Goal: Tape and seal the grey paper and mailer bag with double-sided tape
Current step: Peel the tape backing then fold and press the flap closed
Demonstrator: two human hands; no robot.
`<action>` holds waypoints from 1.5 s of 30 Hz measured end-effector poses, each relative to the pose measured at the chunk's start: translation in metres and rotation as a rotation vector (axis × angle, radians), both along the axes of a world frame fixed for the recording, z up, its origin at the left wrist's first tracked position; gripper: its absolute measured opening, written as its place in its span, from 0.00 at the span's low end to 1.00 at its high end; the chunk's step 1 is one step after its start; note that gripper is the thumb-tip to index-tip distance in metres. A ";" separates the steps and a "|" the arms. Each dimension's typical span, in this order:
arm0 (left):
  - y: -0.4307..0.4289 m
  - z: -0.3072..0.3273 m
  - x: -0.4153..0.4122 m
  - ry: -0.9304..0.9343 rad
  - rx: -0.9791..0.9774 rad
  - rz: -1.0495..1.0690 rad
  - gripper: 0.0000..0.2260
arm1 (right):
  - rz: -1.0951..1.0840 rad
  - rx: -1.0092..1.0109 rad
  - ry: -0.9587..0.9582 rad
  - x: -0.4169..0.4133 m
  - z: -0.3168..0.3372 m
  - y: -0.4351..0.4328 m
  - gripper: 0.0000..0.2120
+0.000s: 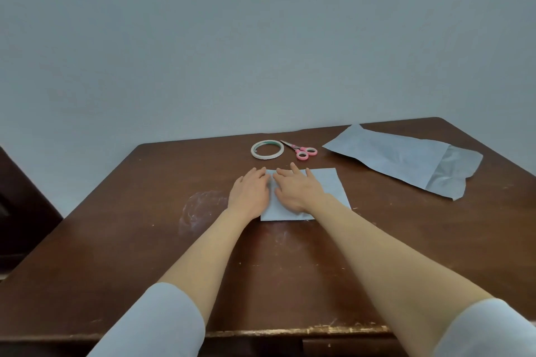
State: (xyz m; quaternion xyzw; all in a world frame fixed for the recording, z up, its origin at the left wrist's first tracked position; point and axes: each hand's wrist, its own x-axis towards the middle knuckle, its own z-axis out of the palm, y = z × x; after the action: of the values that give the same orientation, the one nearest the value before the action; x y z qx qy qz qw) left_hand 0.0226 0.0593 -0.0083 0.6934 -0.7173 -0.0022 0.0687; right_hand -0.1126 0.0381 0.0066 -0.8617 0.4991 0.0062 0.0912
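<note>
A folded grey paper lies flat in the middle of the brown table. My left hand presses flat on its left edge with straight fingers. My right hand lies flat on the paper beside it, fingers spread. A roll of double-sided tape sits just beyond the paper. The grey mailer bag lies at the far right, its open flap end crumpled and pointing right.
Pink-handled scissors lie right of the tape roll. A whitish smear marks the table left of my hands. A dark piece of furniture stands off the table's left side. A plain wall rises behind.
</note>
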 end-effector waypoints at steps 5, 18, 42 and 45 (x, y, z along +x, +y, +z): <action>-0.002 0.000 0.002 -0.031 0.010 0.007 0.20 | -0.009 0.016 0.007 0.014 -0.003 -0.003 0.23; 0.003 0.006 -0.004 -0.086 0.073 0.099 0.20 | -0.109 -0.011 0.064 -0.003 -0.004 -0.006 0.24; 0.003 0.014 -0.022 -0.109 0.066 0.143 0.21 | -0.392 -0.055 -0.015 -0.073 0.000 0.000 0.29; -0.001 0.014 -0.029 -0.034 0.023 0.024 0.22 | -0.145 -0.131 -0.060 -0.047 0.005 0.000 0.26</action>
State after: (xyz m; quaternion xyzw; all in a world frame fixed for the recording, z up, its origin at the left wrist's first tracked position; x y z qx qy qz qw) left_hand -0.0064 0.0584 0.0053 0.7025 -0.7100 0.0023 0.0483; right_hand -0.1596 0.0377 0.0113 -0.8273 0.5564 -0.0591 0.0498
